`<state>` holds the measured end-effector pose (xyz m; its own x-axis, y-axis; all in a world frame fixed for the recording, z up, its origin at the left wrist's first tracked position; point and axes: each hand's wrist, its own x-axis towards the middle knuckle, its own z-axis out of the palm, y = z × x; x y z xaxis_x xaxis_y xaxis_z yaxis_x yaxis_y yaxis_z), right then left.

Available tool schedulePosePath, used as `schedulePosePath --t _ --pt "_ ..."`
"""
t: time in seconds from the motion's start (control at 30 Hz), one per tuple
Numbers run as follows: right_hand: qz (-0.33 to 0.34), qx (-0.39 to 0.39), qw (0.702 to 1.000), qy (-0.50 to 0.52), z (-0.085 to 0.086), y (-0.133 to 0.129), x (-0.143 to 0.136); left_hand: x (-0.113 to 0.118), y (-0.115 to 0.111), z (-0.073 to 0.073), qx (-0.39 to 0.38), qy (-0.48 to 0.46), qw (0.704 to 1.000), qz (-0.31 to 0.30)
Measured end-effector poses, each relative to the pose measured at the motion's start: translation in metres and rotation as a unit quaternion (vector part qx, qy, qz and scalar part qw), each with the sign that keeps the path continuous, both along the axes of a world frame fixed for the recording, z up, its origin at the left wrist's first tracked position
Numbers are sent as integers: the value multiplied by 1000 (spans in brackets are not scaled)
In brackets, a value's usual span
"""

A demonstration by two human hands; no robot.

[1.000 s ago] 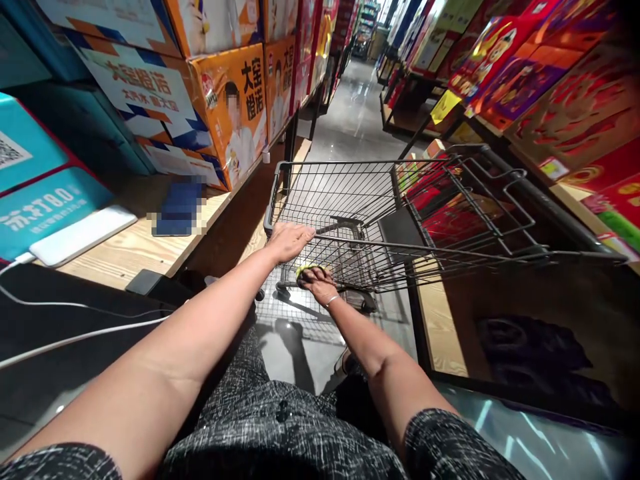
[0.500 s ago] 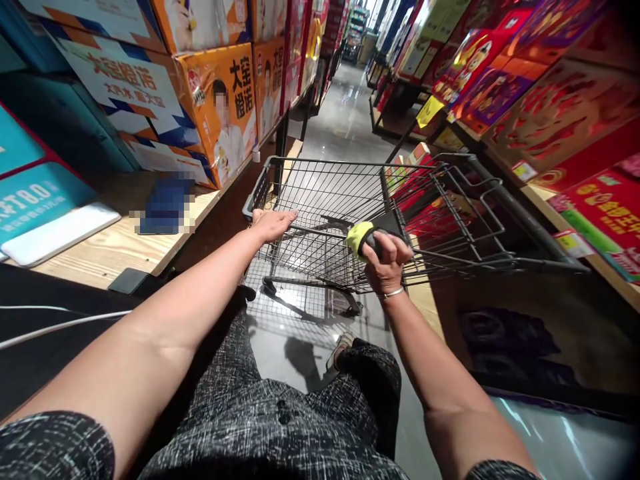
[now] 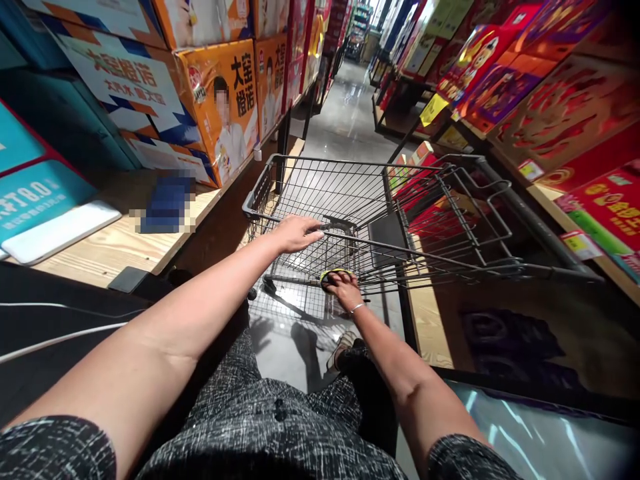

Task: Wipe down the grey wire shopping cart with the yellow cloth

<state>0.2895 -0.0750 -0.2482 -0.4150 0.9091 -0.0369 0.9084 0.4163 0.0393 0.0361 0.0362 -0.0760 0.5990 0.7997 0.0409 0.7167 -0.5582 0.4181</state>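
A grey wire shopping cart [image 3: 400,223] stands sideways in front of me, its handle end to the right. My left hand [image 3: 300,233] is over the near top rail with its fingers stretched out, open, and seems to touch the rail. Lower down, my right hand [image 3: 343,290] is closed on a yellow-green and black cleaning pad [image 3: 327,275], mostly hidden under the fingers. It is at the lower near side of the basket; whether the pad touches the wires I cannot tell. A dark panel [image 3: 387,239] hangs at the cart's right part.
Orange drink cartons [image 3: 217,113] are stacked on a wooden shelf [image 3: 145,257] at left, with a blurred dark blue item [image 3: 170,203] and a white bar [image 3: 63,233] in front. Red gift boxes [image 3: 550,120] fill the right shelves. Between them runs a shiny aisle floor [image 3: 345,100].
My right hand has moved down and left with the pad, from the top rail to the basket's lower side. My left hand has slid right along the rail.
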Motion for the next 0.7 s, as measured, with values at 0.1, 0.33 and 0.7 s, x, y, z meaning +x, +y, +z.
schedulePosePath --t 0.1,0.33,0.7 --pt "-70 89 993 6 51 -2 47 15 -1 -4 -2 3 1000 -11" --pt "-183 256 949 30 100 -2 97 58 -11 -1 -11 -14 999 -40" --pt "-59 58 995 50 -34 -24 33 61 -8 -3 -45 -37 998 17"
